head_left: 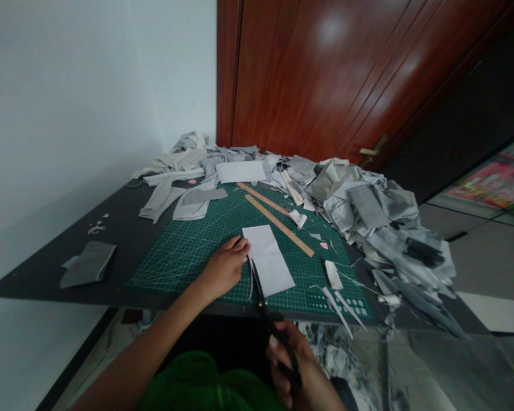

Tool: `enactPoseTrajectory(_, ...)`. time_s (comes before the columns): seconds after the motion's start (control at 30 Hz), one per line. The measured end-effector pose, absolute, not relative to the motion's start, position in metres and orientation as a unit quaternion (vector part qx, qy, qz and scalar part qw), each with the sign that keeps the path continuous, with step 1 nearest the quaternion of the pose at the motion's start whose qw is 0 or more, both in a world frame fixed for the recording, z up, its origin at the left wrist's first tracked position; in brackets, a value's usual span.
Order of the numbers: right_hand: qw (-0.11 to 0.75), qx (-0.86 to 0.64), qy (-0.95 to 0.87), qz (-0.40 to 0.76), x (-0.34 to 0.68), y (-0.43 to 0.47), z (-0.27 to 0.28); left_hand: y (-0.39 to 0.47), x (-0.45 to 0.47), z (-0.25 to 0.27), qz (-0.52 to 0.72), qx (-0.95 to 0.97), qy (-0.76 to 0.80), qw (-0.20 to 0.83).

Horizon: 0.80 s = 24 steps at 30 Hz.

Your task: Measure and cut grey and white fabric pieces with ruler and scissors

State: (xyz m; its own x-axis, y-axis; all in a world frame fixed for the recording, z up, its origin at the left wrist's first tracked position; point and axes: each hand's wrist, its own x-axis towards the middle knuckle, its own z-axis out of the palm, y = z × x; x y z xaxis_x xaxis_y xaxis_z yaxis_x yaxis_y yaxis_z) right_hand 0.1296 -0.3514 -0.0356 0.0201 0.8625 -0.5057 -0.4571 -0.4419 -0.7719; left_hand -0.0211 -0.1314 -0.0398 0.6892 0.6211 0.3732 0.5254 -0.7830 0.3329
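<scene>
A white rectangular piece (272, 262), paper or cloth, lies on the green cutting mat (171, 262) near the table's front edge. My left hand (229, 265) pinches its upper left edge with closed fingers. Black scissors (261, 302) point away from me along that piece's left edge, their blades by a narrow strip (252, 285) that hangs off the side. My right hand (293, 359) is wrapped round the scissor handles, below the table's front edge. Two wooden rulers (280, 225) lie on the mat beyond the white piece.
Heaps of grey and white fabric scraps (364, 205) line the back and right of the table. A folded grey cloth (89, 264) lies at the left. Thin offcut strips (337, 311) and a small white scrap (333, 275) lie at the mat's right. Behind stands a wooden door (300, 74).
</scene>
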Motion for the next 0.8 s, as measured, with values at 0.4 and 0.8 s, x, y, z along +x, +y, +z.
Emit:
enactPoseTrajectory(0.4,0.513,-0.505,-0.172,0.673,0.128,-0.338,-0.024,-0.131,-0.022,-0.044,0.235,0.912,0.323,0.092)
enactPoseTrajectory(0.8,0.499,-0.511,-0.169,0.679,0.129,-0.337,-0.018,-0.134,-0.022,-0.035,0.22,0.914,0.324,0.107)
